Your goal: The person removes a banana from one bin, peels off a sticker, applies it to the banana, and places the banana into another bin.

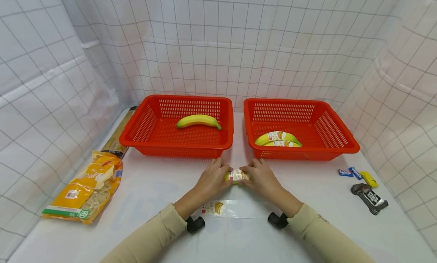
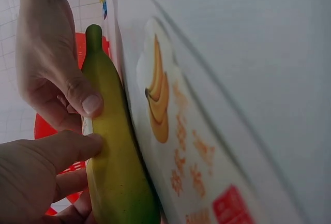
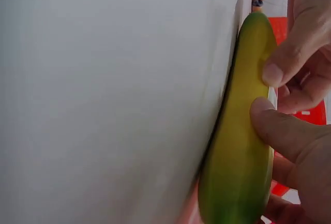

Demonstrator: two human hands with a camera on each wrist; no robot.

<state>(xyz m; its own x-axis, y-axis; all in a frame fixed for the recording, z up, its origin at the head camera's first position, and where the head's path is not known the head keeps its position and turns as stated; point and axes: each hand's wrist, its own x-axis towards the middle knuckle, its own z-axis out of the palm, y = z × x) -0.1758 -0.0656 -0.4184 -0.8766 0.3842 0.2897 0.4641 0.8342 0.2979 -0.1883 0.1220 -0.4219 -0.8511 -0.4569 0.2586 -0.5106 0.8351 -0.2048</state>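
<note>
Between the two hands, in the middle of the head view, a yellow banana (image 2: 116,146) with green ends lies on the white table. A printed label (image 1: 236,175) lies across the banana's upper side. My left hand (image 1: 213,176) grips one half, thumb on the near side and fingers behind. The other half is held by my right hand (image 1: 261,177) in the same way. Both thumbs press the peel close to each other, as the right wrist view shows on the banana (image 3: 240,131). Nearer my body, a clear strip with a banana-printed label (image 1: 212,208) lies flat.
Behind the hands stand two red baskets: the left basket (image 1: 177,146) holds one plain banana (image 1: 198,121), the right basket (image 1: 327,155) two labelled bananas (image 1: 278,137). A yellow food bag (image 1: 92,183) lies left. Small wrapped sweets (image 1: 368,179) and a black packet (image 1: 369,198) lie right.
</note>
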